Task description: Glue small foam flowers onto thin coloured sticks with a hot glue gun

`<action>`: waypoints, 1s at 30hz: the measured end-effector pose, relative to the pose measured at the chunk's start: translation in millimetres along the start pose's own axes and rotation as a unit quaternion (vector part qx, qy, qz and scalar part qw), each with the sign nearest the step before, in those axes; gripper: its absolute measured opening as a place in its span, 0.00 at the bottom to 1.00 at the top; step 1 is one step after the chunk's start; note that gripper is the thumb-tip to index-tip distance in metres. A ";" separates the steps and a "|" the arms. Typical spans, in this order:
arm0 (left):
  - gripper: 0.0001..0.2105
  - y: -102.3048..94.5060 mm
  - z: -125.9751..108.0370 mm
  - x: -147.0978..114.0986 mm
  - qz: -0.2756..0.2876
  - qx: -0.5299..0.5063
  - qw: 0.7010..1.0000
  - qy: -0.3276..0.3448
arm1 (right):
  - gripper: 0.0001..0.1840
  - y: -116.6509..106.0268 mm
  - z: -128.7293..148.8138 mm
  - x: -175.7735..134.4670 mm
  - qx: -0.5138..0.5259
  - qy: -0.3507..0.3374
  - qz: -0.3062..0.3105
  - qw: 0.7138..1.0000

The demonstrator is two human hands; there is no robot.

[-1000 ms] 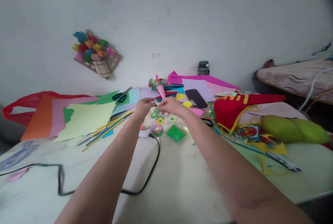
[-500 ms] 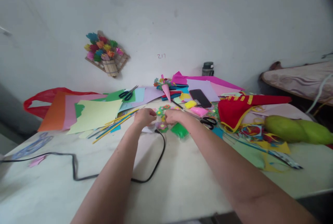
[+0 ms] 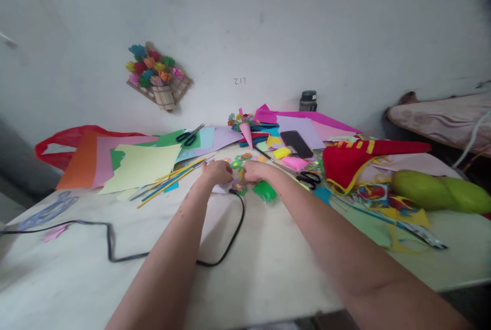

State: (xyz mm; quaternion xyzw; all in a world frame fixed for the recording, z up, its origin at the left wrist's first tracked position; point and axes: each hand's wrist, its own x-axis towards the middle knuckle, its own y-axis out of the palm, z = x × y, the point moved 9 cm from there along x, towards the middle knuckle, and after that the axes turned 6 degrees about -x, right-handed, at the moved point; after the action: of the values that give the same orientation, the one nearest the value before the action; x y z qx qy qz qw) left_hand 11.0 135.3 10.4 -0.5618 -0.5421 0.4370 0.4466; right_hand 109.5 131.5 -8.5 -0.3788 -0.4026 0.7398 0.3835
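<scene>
My left hand (image 3: 218,172) and my right hand (image 3: 255,172) are close together over a cluster of small paper flowers (image 3: 242,158) in several colours. Both hands have their fingers curled inward with the tips pressed together. Anything pinched in them is too small or hidden to make out. Just below my right hand is a packet of bright green clay (image 3: 265,191). A black cable (image 3: 238,222) runs up to a white object that my left hand partly covers.
Left lie coloured paper sheets (image 3: 143,166), thin paper strips (image 3: 169,185) and scissors (image 3: 190,135). To the right are black-handled scissors (image 3: 309,179), a phone (image 3: 296,144), pink clay (image 3: 294,162), red cloth (image 3: 343,166) and a green cushion-like object (image 3: 437,190). A pink paper cone (image 3: 246,134) stands behind.
My left hand has shifted slightly right, closer to my right hand. My right hand has stayed nearly in place over the paper flowers.
</scene>
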 end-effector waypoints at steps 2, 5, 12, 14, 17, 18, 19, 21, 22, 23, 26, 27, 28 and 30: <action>0.11 2.5 -1.8 0.7 0.028 0.003 1.000 -0.003 | 0.07 5.1 1.2 0.2 0.023 -0.008 0.021 0.999; 0.12 5.8 -2.6 1.7 0.064 0.002 0.998 -0.020 | 0.03 4.0 1.1 -1.6 0.028 -0.008 0.026 0.999; 0.12 8.1 -2.1 5.6 0.083 -0.024 0.996 -0.033 | 0.04 -19.0 2.2 -10.2 -0.070 -0.007 -0.025 0.997; 0.12 5.3 -2.2 5.2 0.072 -0.031 0.996 -0.032 | 0.07 -16.7 4.1 -12.0 -0.080 -0.010 -0.006 0.997; 0.10 -0.3 -4.4 3.3 0.056 -0.059 0.996 -0.026 | 0.16 -11.1 7.7 -11.5 -0.091 -0.019 0.009 0.996; 0.10 -2.5 -5.1 3.0 0.050 -0.070 0.996 -0.025 | 0.18 -9.7 8.3 -10.1 -0.095 -0.021 0.007 0.995; 0.09 -5.0 -5.5 3.0 0.043 -0.079 0.996 -0.024 | 0.19 -8.4 8.3 -8.2 -0.098 -0.023 0.002 0.995; 0.09 -9.8 -4.8 4.1 0.025 -0.080 0.996 -0.026 | 0.20 -5.6 7.4 -3.9 -0.098 -0.027 -0.003 0.995; 0.09 -11.3 -4.3 5.0 0.019 -0.076 0.997 -0.026 | 0.20 -4.5 6.9 -2.0 -0.093 -0.030 -0.004 0.995; 0.09 -11.9 -4.0 6.0 0.018 -0.070 0.997 -0.024 | 0.20 -3.8 6.6 -0.7 -0.089 -0.034 -0.005 0.995; 0.11 -7.3 -5.1 7.7 0.045 -0.059 0.997 -0.011 | 0.20 -3.9 7.1 -0.3 -0.090 -0.042 -0.005 0.995; 0.12 -5.0 -6.1 7.5 0.059 -0.058 0.997 -0.007 | 0.19 -4.6 7.7 -1.1 -0.094 -0.043 -0.005 0.995; 0.12 -2.9 -7.3 7.1 0.071 -0.056 0.996 -0.004 | 0.18 -5.6 8.1 -2.0 -0.100 -0.042 -0.006 0.994; 0.14 0.3 -9.5 6.0 0.089 -0.045 0.995 -0.005 | 0.19 -9.3 6.2 -3.2 -0.113 -0.027 -0.014 0.993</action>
State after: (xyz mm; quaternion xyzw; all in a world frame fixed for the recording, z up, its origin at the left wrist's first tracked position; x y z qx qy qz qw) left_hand 20.5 141.1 12.1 -0.6254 -0.5111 0.4528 0.3777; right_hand 107.8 130.4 2.9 -0.3940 -0.4989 0.6940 0.3380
